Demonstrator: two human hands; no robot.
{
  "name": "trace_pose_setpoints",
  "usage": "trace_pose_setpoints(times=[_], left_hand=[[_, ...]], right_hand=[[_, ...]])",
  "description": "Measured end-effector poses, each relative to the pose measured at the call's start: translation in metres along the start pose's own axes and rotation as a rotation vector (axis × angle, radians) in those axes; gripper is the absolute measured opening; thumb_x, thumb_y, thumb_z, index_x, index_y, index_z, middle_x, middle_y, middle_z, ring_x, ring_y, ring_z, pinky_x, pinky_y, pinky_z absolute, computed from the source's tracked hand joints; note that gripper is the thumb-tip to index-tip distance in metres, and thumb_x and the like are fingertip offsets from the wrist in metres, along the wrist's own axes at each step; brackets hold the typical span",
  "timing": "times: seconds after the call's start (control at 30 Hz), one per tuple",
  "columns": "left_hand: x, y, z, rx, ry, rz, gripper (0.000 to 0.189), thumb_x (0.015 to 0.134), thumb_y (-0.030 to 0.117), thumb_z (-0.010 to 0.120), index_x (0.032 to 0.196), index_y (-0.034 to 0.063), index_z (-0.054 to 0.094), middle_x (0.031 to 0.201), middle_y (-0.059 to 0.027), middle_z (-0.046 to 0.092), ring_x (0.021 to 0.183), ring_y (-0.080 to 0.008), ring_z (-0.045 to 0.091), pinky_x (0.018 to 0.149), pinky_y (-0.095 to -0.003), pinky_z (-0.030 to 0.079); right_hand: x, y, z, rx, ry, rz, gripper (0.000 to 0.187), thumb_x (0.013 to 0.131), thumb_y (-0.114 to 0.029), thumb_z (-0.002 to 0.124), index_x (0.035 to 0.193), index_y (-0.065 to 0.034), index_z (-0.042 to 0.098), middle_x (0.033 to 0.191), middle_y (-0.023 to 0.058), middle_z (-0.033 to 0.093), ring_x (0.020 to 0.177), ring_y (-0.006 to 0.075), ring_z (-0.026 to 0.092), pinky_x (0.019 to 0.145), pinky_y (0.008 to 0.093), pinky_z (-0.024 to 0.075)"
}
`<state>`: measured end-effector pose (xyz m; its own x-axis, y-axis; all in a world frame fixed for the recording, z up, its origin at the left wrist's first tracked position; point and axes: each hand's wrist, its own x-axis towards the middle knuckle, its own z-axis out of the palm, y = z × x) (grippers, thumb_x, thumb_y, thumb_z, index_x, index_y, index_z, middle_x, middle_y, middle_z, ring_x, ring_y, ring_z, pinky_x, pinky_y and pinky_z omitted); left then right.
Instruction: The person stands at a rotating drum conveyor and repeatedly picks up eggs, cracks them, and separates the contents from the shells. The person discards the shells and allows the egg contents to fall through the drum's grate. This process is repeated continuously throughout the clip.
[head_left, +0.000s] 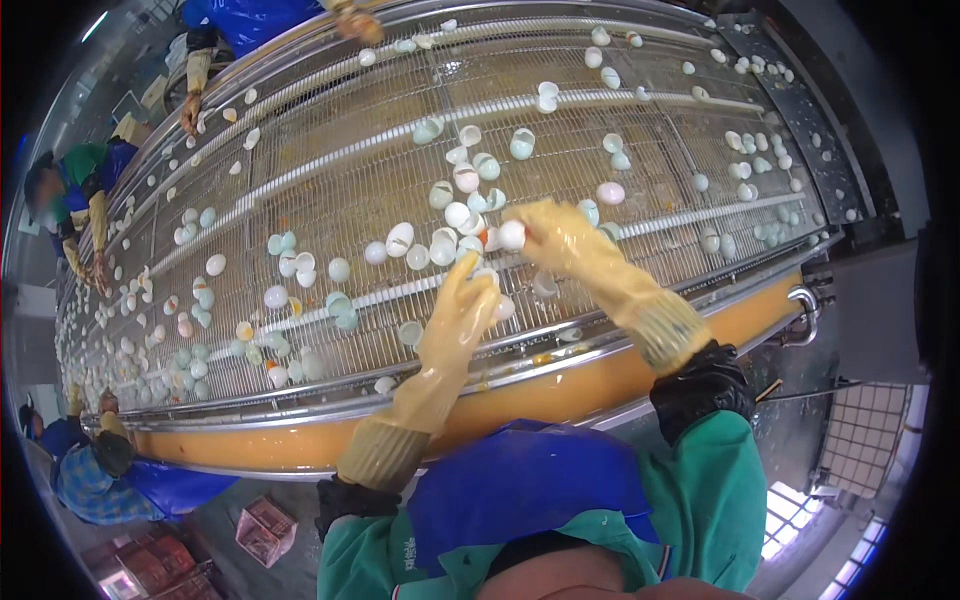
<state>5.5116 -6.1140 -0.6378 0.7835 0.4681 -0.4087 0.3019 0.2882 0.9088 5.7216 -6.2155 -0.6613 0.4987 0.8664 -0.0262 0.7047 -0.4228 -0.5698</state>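
Observation:
My right hand (559, 236), in a yellow rubber glove, grips a white eggshell (512, 235) between its fingertips, above a wire mesh conveyor (390, 180). My left hand (459, 304), gloved the same way, is lower and to the left, among several shells. A pinkish shell (504, 308) sits against its fingers; whether they hold it, I cannot tell. Just beyond both hands is a cluster of broken white and pale green shells (444, 247). A cracked white shell (400, 240) lies left of it, and a pink one (610, 193) lies farther right.
A metal rail (555, 352) and an orange side panel (585, 394) border the conveyor in front of me. Other people work at the left and far sides, including one in a plaid sleeve (105, 480). Many shells crowd the left end. A red crate (265, 531) stands on the floor.

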Motion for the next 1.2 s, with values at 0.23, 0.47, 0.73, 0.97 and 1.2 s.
trace_pose_setpoints(times=[0.23,0.47,0.73,0.97,1.2], left_hand=[[-0.009,-0.026,0.043,0.28,-0.107,0.091,0.051,0.105,0.021,0.061,0.153,0.0103,0.046,0.118,-0.0109,0.066,0.083,-0.0129,0.064,0.073,-0.0291,0.053],[-0.057,0.005,0.052,0.517,-0.52,0.039,0.034,0.098,0.011,0.061,0.132,0.0065,0.064,0.1,-0.006,0.071,0.071,-0.0129,0.064,0.066,-0.0278,0.053],[-0.038,-0.035,0.024,0.272,-0.156,-0.048,0.043,0.089,0.004,0.067,0.132,0.0043,0.068,0.112,-0.0101,0.073,0.087,-0.0136,0.068,0.066,-0.027,0.051],[0.04,0.003,0.002,0.983,0.483,0.78,0.041,0.092,0.017,0.074,0.131,0.0058,0.068,0.102,-0.0172,0.073,0.083,-0.0258,0.067,0.075,-0.0398,0.053],[0.119,-0.026,0.012,1.507,0.228,0.592,0.04,0.087,0.021,0.075,0.123,0.0055,0.067,0.095,-0.0177,0.072,0.089,-0.0365,0.071,0.078,-0.0488,0.056]], right_hand=[[-0.099,-0.046,0.014,0.196,-0.041,0.092,0.035,0.089,-0.028,0.072,0.114,-0.0045,0.068,0.104,0.0263,0.073,0.091,0.0465,0.074,0.077,0.0546,0.0609],[-0.165,-0.021,0.026,0.257,-0.428,0.001,0.042,0.093,-0.028,0.066,0.127,-0.0046,0.063,0.099,0.0212,0.074,0.094,0.0417,0.075,0.083,0.0559,0.059],[-0.181,0.037,0.022,0.311,0.326,-0.52,0.061,0.085,-0.027,0.078,0.138,-0.0044,0.057,0.111,0.0144,0.072,0.086,0.0353,0.075,0.07,0.0445,0.0603],[-0.086,0.118,-0.038,-0.019,0.348,0.302,0.038,0.094,-0.027,0.068,0.123,-0.0029,0.067,0.131,0.0244,0.066,0.123,0.0412,0.062,0.108,0.0508,0.0462],[0.014,0.086,0.008,-0.512,-0.3,-0.222,0.022,0.09,-0.018,0.067,0.107,-0.0104,0.079,0.107,0.016,0.077,0.103,0.0343,0.074,0.09,0.0457,0.0584]])
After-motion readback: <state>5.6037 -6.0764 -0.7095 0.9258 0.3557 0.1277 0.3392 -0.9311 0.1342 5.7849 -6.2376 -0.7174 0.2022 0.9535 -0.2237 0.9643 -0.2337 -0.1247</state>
